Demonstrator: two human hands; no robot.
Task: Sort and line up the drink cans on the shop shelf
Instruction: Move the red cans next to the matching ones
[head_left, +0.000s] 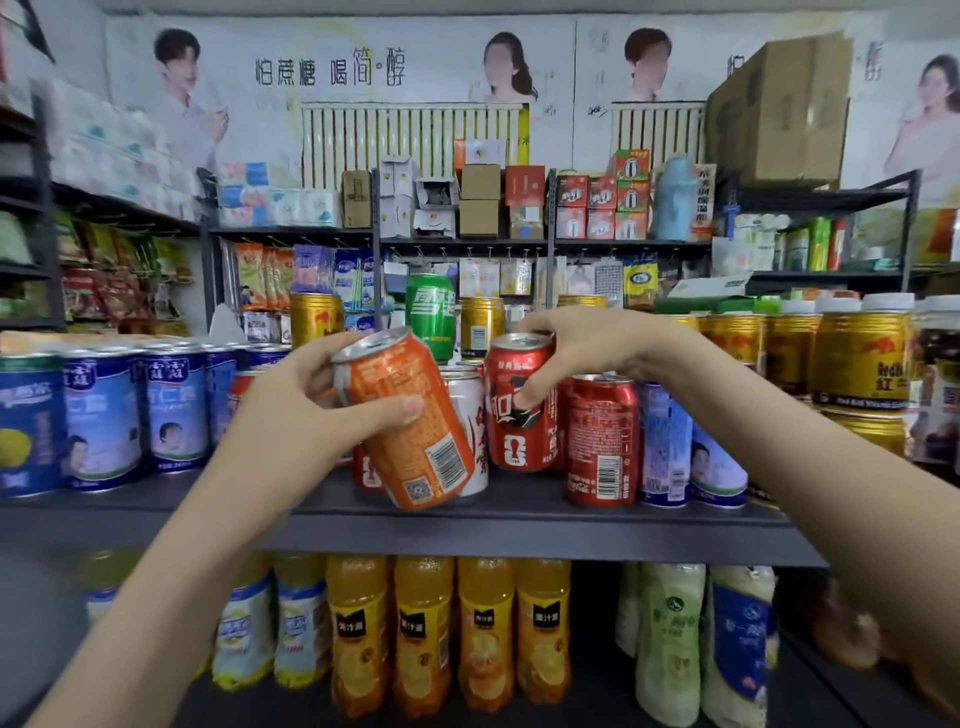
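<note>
Mid-sort | left hand (311, 410) grips tilted orange can (405, 415) | right hand (576, 348) pinches red can (519, 410) | shelf (519, 530) cans mixed, unaligned

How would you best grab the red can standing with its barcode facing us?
Probably round its middle, from the front: the barcode can stands upright near the shelf edge, hemmed in on both sides, front face bare.

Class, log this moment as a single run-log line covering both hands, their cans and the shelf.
left hand: holds orange can, tilted | right hand: grips red can, upright | shelf: white can behind orange can
</note>
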